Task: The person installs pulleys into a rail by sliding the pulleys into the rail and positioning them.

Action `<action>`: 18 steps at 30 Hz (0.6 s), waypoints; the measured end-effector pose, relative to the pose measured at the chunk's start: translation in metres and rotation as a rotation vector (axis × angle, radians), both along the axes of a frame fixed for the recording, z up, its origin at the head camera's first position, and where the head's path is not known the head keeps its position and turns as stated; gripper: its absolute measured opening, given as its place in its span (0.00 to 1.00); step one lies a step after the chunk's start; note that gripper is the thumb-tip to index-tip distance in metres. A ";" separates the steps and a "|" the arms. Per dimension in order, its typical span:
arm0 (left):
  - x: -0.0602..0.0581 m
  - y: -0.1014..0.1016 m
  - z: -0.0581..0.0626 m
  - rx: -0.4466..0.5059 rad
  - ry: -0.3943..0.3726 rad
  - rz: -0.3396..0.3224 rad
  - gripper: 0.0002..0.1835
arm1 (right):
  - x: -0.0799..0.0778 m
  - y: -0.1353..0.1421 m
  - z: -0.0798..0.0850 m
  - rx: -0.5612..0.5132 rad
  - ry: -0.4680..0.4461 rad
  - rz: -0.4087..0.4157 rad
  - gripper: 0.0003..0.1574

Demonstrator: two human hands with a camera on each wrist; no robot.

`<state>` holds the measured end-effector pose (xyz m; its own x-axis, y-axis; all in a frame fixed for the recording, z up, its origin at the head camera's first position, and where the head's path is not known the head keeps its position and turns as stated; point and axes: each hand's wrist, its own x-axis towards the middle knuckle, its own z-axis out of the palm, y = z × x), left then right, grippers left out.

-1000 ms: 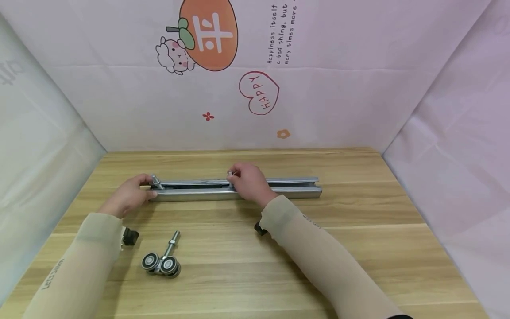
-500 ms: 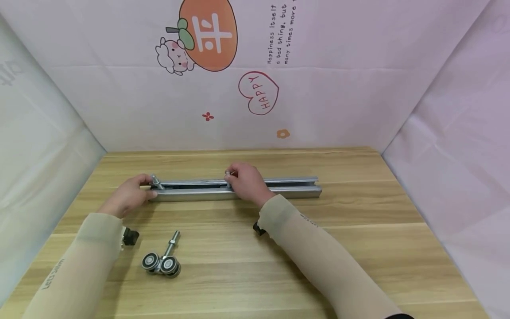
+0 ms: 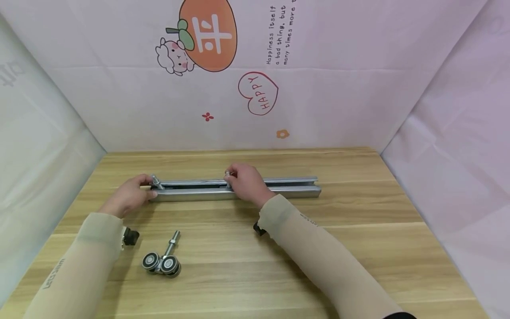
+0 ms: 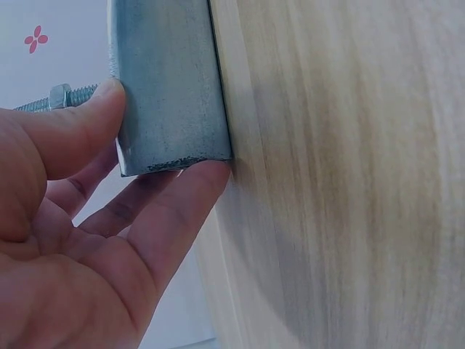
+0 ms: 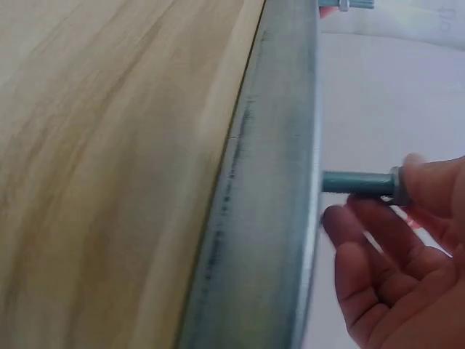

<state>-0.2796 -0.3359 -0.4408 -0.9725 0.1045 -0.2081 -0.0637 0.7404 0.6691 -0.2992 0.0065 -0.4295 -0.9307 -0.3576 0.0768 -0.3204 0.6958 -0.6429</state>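
Note:
A grey metal channel rail (image 3: 296, 192) lies across the table with its slot facing up. My left hand (image 3: 129, 195) grips the rail's left end; the left wrist view shows the thumb on the upper edge and fingers against the end (image 4: 171, 94). Beside that thumb, a threaded bolt (image 3: 156, 182) with a nut stands out of the slot. Near the rail's middle, my right hand (image 3: 249, 184) pinches a second upright bolt (image 5: 360, 183) near its nut. What the two bolts carry inside the rail is hidden.
A loose roller trolley (image 3: 161, 264) with black-and-silver wheels and a threaded bolt lies on the wooden table (image 3: 223, 283), in front of the rail at left. White printed cloth (image 3: 330, 88) walls the table at the back and both sides.
My right hand has shifted slightly left along the rail with the second bolt, then stayed nearly still. My left hand remains at the rail's end.

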 end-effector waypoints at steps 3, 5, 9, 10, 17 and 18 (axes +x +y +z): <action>0.001 0.000 0.002 0.002 0.001 0.002 0.22 | 0.003 -0.001 0.006 0.100 0.016 0.037 0.22; 0.001 0.000 0.002 0.008 0.002 0.005 0.22 | 0.007 -0.002 0.010 0.154 0.033 0.049 0.31; 0.000 0.001 0.003 0.012 0.000 0.007 0.23 | 0.016 -0.005 0.022 0.173 0.110 0.054 0.43; 0.000 0.001 0.003 0.012 0.001 0.008 0.23 | 0.019 -0.007 0.025 0.165 0.141 0.064 0.43; 0.000 0.000 0.000 0.031 0.004 0.007 0.22 | 0.047 -0.022 0.036 0.165 0.247 0.179 0.45; 0.000 0.000 0.000 0.035 0.001 0.007 0.22 | 0.051 -0.024 0.036 0.175 0.251 0.194 0.45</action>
<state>-0.2794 -0.3362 -0.4409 -0.9736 0.1047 -0.2030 -0.0678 0.7162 0.6946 -0.2482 -0.0178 -0.3936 -0.8044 -0.5535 0.2160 -0.5897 0.6994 -0.4038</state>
